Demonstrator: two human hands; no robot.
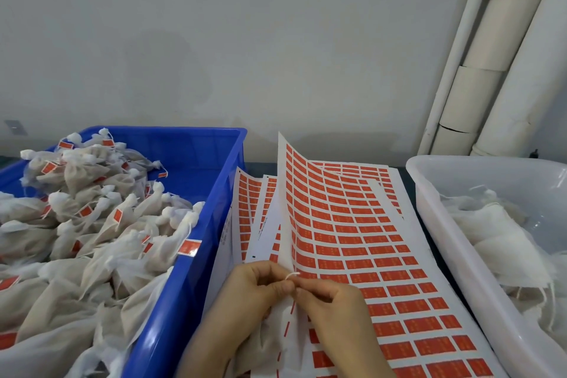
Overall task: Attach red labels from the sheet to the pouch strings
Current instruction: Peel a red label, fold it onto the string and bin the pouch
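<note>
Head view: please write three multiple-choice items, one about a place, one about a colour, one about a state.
1. Where do the labelled pouches lie? A) in the blue crate B) on a shelf C) on the floor
2. What colour are the labels on the sheet? A) green B) red C) yellow
3. What do the left hand and right hand do? A) lie flat B) pinch a white string C) hang idle
Answers: 1 A, pouches fill the crate; 2 B, red rectangles in rows; 3 B, both pinch it.
</note>
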